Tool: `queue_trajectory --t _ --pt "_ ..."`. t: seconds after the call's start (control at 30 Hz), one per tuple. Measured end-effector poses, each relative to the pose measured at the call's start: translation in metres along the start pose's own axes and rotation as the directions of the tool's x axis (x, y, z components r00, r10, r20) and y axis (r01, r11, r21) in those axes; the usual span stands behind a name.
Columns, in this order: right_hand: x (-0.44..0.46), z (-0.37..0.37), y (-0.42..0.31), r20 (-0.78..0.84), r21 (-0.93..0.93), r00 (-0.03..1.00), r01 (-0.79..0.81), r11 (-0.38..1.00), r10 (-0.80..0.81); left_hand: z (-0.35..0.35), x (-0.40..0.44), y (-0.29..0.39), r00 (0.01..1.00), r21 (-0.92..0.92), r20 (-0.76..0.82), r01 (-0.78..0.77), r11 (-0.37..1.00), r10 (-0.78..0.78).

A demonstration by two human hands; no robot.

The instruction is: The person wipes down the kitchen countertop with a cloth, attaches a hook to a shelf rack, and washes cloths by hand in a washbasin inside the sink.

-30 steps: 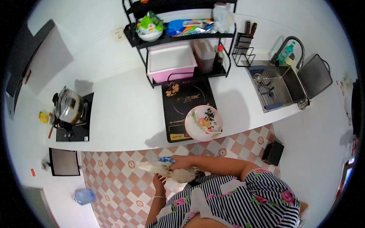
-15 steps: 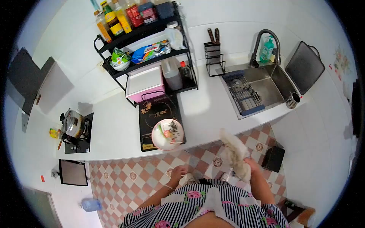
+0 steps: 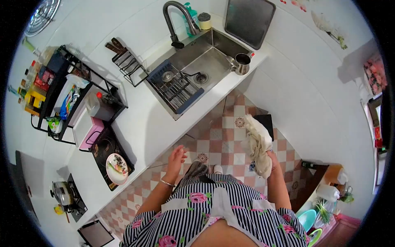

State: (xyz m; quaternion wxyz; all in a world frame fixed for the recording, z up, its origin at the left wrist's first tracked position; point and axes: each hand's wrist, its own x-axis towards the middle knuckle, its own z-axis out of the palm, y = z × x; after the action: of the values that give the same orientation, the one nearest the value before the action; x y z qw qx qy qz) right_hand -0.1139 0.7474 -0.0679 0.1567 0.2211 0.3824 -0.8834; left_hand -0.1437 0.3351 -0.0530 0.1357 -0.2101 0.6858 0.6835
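A crumpled off-white cloth (image 3: 259, 146) hangs from my right hand (image 3: 273, 162), whose fingers are wrapped round its lower right side. It is over the tiled floor, in front of a black bin. My left hand (image 3: 177, 158) is raised near the counter's front edge, fingers loosely spread, holding nothing; a bracelet is on that wrist. The steel sink (image 3: 210, 57) lies ahead, with a drying rack (image 3: 175, 84) in its left part and a metal cup (image 3: 242, 64) on its right rim.
A plate with food scraps (image 3: 117, 168) rests on the black cooktop (image 3: 103, 146) at left, beside a black shelf of bottles (image 3: 61, 86). The black bin (image 3: 266, 123) stands near the right wall. A shelf with basins (image 3: 306, 219) is at lower right.
The view has turned right towards the sink. The cloth, earlier near both hands, is now held out on the right in my right hand; my left hand is apart from it.
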Motion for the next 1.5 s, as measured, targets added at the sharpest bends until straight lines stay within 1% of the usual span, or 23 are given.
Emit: queue_trajectory --t 0.07,0.1,0.13,0.17,0.23,0.27,0.3,0.37,0.43,0.5,0.57,0.63,0.67,0.7,0.77,0.87,0.9,1.03,1.1,1.2,1.33,1.43,1.5 --pt "0.021 -0.037 0.001 -0.048 0.026 0.996 -0.079 0.997 0.080 0.020 0.022 0.013 0.997 0.099 0.074 -0.045 0.994 0.037" --pt "0.026 -0.032 -0.003 -0.118 0.054 0.991 -0.065 0.996 0.071 0.023 0.031 0.020 0.996 0.138 0.070 -0.071 0.988 0.062" --pt "0.033 -0.030 -0.006 -0.019 0.130 0.998 -0.056 0.990 0.059 0.025 0.044 0.021 0.989 0.116 0.117 -0.104 0.988 0.091" --pt "0.034 -0.016 -0.016 -0.069 0.166 0.997 -0.026 0.986 0.038 0.029 0.058 0.021 0.980 0.091 0.157 -0.137 0.986 0.121" --pt "0.027 0.025 -0.038 -0.251 0.183 0.968 0.032 0.983 0.015 0.046 0.082 0.033 0.982 0.041 0.143 -0.133 0.990 0.126" --pt "0.024 0.046 -0.051 -0.334 0.162 0.942 0.071 0.984 -0.013 0.054 0.098 0.036 0.958 0.018 0.189 -0.221 0.975 0.214" --pt "0.033 0.063 -0.063 -0.342 -0.003 0.937 0.071 0.997 -0.068 0.063 0.114 0.049 0.966 0.020 0.198 -0.171 0.985 0.164" --pt "0.046 0.092 -0.089 -0.355 -0.316 0.910 0.098 0.944 -0.214 0.086 0.143 0.074 0.951 0.117 0.231 -0.237 0.964 0.206" --pt "0.058 0.118 -0.118 -0.290 -0.579 0.865 0.183 0.795 -0.410 0.114 0.166 0.106 0.958 0.139 0.248 -0.181 0.974 0.143" --pt "0.080 0.151 -0.145 -0.092 -0.751 0.796 0.339 0.567 -0.598 0.145 0.190 0.116 0.926 0.112 0.282 -0.294 0.949 0.253" --pt "0.101 0.177 -0.160 0.147 -0.825 0.692 0.480 0.298 -0.707 0.166 0.204 0.131 0.863 0.101 0.358 -0.416 0.904 0.357" --pt "0.131 0.162 -0.174 0.318 -0.823 0.615 0.557 0.112 -0.721 0.182 0.206 0.160 0.881 0.117 0.410 -0.307 0.945 0.236" --pt "0.152 0.122 -0.184 0.365 -0.814 0.601 0.576 0.069 -0.711 0.190 0.211 0.169 0.878 0.126 0.446 -0.256 0.958 0.176" --pt "0.166 0.104 -0.193 0.407 -0.802 0.581 0.597 0.030 -0.705 0.199 0.218 0.169 0.875 0.137 0.428 -0.308 0.942 0.224" --pt "0.191 0.083 -0.208 0.366 -0.880 0.673 0.475 -0.004 -0.643 0.214 0.229 0.167 0.860 0.178 0.392 -0.421 0.890 0.328" --pt "0.225 0.081 -0.229 0.301 -0.885 0.729 0.454 0.106 -0.615 0.229 0.244 0.170 0.874 0.243 0.336 -0.439 0.865 0.350" --pt "0.234 0.076 -0.238 0.294 -0.883 0.747 0.451 0.130 -0.596 0.234 0.247 0.169 0.889 0.235 0.310 -0.415 0.879 0.337" --pt "0.273 0.069 -0.277 0.323 -0.848 0.780 0.490 0.201 -0.536 0.246 0.254 0.182 0.935 0.214 0.194 -0.336 0.917 0.297" --pt "0.293 0.062 -0.294 0.333 -0.839 0.805 0.491 0.236 -0.491 0.252 0.256 0.178 0.941 0.213 0.128 -0.335 0.918 0.314" --pt "0.314 0.043 -0.315 0.305 -0.851 0.871 0.431 0.300 -0.386 0.257 0.257 0.169 0.956 0.228 0.060 -0.292 0.929 0.286" --pt "0.334 0.004 -0.328 0.253 -0.885 0.951 0.303 0.355 -0.181 0.268 0.254 0.167 0.974 0.212 -0.052 -0.205 0.956 0.221" --pt "0.347 -0.015 -0.331 0.232 -0.893 0.972 0.232 0.387 -0.048 0.273 0.252 0.171 0.949 0.245 -0.127 -0.252 0.936 0.289" --pt "0.348 -0.014 -0.335 0.220 -0.885 0.973 0.229 0.404 -0.069 0.275 0.254 0.171 0.961 0.233 -0.128 -0.212 0.949 0.246"
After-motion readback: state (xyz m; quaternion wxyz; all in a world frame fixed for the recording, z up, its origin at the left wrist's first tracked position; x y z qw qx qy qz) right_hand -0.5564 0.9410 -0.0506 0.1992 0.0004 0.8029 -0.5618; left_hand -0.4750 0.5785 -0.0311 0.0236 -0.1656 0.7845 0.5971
